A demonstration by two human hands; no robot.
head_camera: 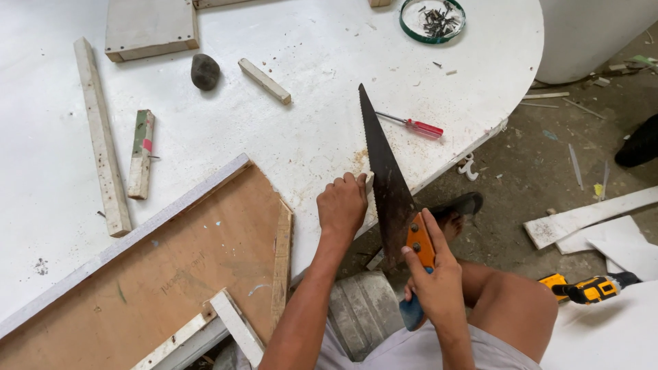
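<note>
Saw [384, 178] in right hand [432, 274], grip wrapped tight round the orange and blue handle, index finger laid along it, dark toothed blade slanting up and away over the near edge of the white desk [295, 137]. Left hand [341, 205] flat on the desk edge just left of the blade, fingers curled down on a small pale piece that is mostly hidden, cannot tell what exactly it holds. Sawdust on the desk by the blade. Red-handled screwdriver [415, 126] just right of the blade tip. Brown board panel [185, 267] with wood edging lies left of the left hand. Farther back: dark stone [205, 71], short wood block [264, 81], long wood strip [101, 137], green-rimmed dish of screws [432, 19]. Yellow drill [589, 288] on the floor at right
</note>
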